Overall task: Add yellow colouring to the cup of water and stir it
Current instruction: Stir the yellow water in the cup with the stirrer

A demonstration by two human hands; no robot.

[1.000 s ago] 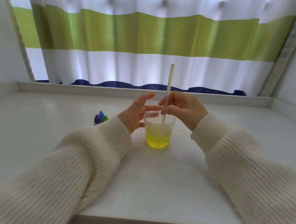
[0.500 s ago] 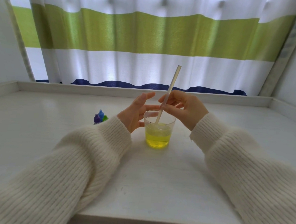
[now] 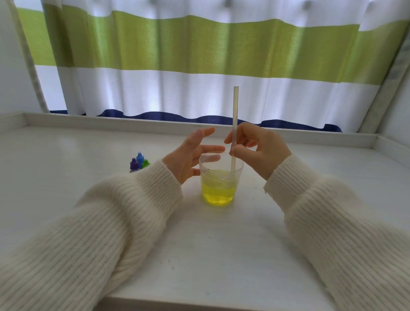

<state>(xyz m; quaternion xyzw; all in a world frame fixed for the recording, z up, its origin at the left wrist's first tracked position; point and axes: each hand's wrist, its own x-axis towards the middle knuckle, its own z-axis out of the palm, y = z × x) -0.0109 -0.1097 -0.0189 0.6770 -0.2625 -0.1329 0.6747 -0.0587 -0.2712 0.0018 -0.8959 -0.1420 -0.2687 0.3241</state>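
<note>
Pinching the straw [image 3: 234, 123] in my right hand [image 3: 259, 150], I have it upright with its lower end dipped in the yellow water of the clear cup [image 3: 219, 180], which stands on the white worktop [image 3: 206, 245] between my wrists. My left hand [image 3: 189, 154] grasps nothing, fingers straight, fingertips against the cup's rim. Small colouring bottles [image 3: 138, 162] stand well left of the cup, half hidden by my cream sleeve [image 3: 115, 222]
</note>
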